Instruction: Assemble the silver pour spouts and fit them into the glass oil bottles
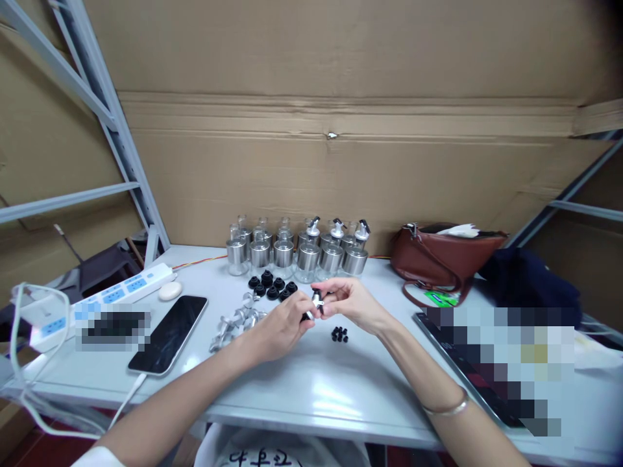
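My left hand (285, 326) and my right hand (351, 301) meet above the middle of the table. Between their fingertips is a small black and silver pourer spout (318, 299), partly covered by the fingers. Both hands are closed on it. Just left of my left hand lies a pile of silver spout parts (235, 326), with several black stoppers (267, 279) behind. A small cluster of tiny black caps (340, 335) sits below my right hand. Rows of glass bottles with steel sleeves (283, 251) stand at the back; three carry pourer spouts (337, 227).
On the left lie a phone (169, 335), a white round case (170, 291) and a power strip (111, 295) with a white cable. At right are a brown bag (440, 256), dark cloth (530, 279) and a blurred flat device (462, 363). Cardboard (341, 175) walls the back.
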